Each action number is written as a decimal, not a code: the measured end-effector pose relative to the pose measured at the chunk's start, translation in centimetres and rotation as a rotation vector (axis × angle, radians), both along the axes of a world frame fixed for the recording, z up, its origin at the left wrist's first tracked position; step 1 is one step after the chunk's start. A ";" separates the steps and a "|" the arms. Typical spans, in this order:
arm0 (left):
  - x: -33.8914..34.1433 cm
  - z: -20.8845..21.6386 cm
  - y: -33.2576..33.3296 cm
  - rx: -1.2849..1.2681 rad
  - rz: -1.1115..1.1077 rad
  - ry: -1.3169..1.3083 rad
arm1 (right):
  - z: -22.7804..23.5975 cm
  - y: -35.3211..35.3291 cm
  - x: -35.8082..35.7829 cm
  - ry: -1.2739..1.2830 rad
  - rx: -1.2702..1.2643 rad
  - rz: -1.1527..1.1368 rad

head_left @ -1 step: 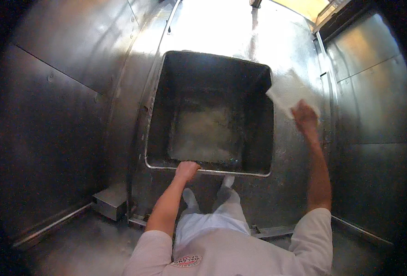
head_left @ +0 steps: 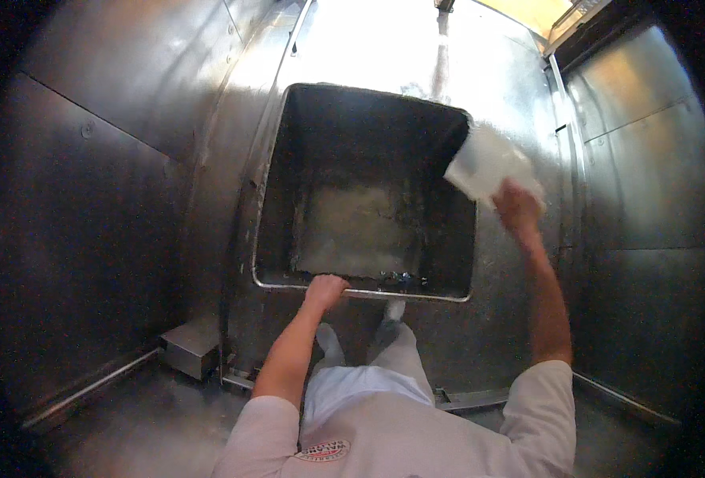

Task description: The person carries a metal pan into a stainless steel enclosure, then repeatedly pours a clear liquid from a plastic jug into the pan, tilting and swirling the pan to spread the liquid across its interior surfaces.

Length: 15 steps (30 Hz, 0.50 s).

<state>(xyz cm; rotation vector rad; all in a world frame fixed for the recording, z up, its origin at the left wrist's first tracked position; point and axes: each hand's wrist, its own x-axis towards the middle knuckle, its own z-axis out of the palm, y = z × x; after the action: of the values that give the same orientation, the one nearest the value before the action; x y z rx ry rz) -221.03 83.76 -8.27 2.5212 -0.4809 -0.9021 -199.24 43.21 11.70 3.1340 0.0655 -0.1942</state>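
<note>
- One risk is that the pale sheet [head_left: 488, 163], at the right side of the tub [head_left: 352, 127], could catch on the tub's edge, since it overlaps that edge from this angle; a snag might bend it or twist it out of the fingers.
- Another would come from holding it near one end only: the rest sticks out unsupported toward the tub, so a knock could make it tip or drop.
- If the tub were pulled toward the person, it might bump the feet [head_left: 331, 348], which stand close to its near side; a wet or slick floor would make this worse, though I cannot tell whether it is wet.
- The left hand [head_left: 326, 292] is closed over the tub's near rim, left of that rim's middle, its fingers partly hidden. Its forearm slants up to the tub from the lower left.
- The right hand [head_left: 518, 209] is out past the tub's right side, grasping the sheet's near end; blur hides the exact finger placement. Its arm reaches forward, nearly straight, along the tub's right, with the sheet pointing up and left. Whether sheet and tub touch, I cannot tell.
</note>
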 end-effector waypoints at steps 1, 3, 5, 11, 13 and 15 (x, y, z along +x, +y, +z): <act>-0.2 -0.1 0.2 -0.010 0.000 -0.014 | -2.0 2.5 -1.2 0.057 0.005 0.098; 0.4 0.9 -0.3 0.049 0.021 0.065 | -7.0 5.7 -3.5 0.169 0.075 0.207; 1.5 1.7 -0.6 0.054 0.026 0.097 | -13.0 6.7 -4.3 0.255 0.125 0.242; 5.5 0.0 0.1 0.030 0.047 0.128 | -34.3 7.2 -1.0 0.385 -0.065 0.360; 6.6 -0.2 0.1 0.010 0.065 0.158 | -39.4 8.3 -0.8 0.459 -0.173 0.379; 6.7 -0.9 0.3 -0.043 0.142 0.119 | -42.3 9.6 -1.1 0.437 0.001 0.344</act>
<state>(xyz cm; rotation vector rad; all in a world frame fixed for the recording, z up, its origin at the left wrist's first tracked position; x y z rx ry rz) -214.33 84.05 -9.14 2.4114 -0.2779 -0.9693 -200.30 52.84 -30.58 2.9504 0.5931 -0.8597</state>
